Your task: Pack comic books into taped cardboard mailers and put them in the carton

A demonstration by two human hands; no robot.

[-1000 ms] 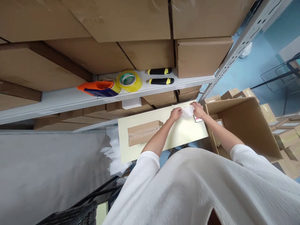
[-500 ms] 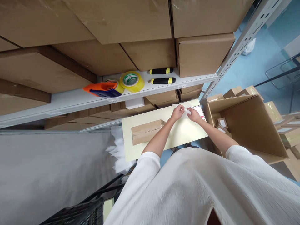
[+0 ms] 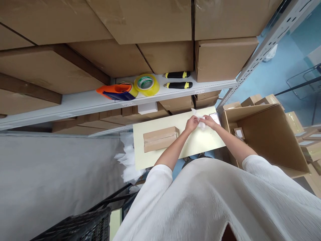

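Close together over the far right part of the pale table (image 3: 193, 144), my left hand (image 3: 192, 124) and my right hand (image 3: 208, 121) are both closed on a small white translucent wrapping sheet (image 3: 201, 124). One corner of the sheet sticks up behind my left fingers. Whether anything lies inside it, I cannot tell. Just right of my right hand lies a phone (image 3: 215, 117), partly covered by that hand. A long closed cardboard box (image 3: 161, 138) with clear tape rests on the table, left of my left forearm.
A shelf (image 3: 175, 92) ahead bears an orange-and-blue tape dispenser (image 3: 117, 91), a yellow tape roll (image 3: 146, 85), two utility knives (image 3: 178, 85) and large cartons. An open carton (image 3: 271, 134) with small boxes stands right. White sheets (image 3: 130, 160) hang at the table's left; a black crate (image 3: 82, 224) is below.
My hands have come closer together, and the white sheet now bunches and hangs below the fingers. My right hand has moved over part of the phone. The view has shifted slightly.
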